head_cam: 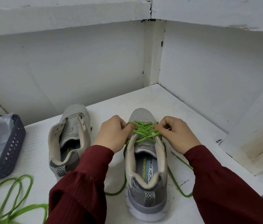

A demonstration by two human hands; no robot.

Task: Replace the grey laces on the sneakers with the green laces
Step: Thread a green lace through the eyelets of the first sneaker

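laced sneaker [146,172] sits on the white shelf [143,97], long axis running straight away from the person, toe far, heel near; green lace [144,132] crosses that axis in several zigzags over the tongue, filling the toe-side eyelets only; left hand [113,135] is at the left eyelet row, fingers curled and pinching the lace; right hand [177,133] mirrors it on the right row, also pinching; each hand is nearest its own row, so no cross-reach is needed; the free tails drop down both sides and trail back toward the heel, so the next eyelets lie on the near side of the fingers; I judge this shoe roughly half threaded; bare sneaker [70,139] stands just left, parallel, with no lace; spare green lace [14,199] lies loose near-left, beside the basket [9,152]
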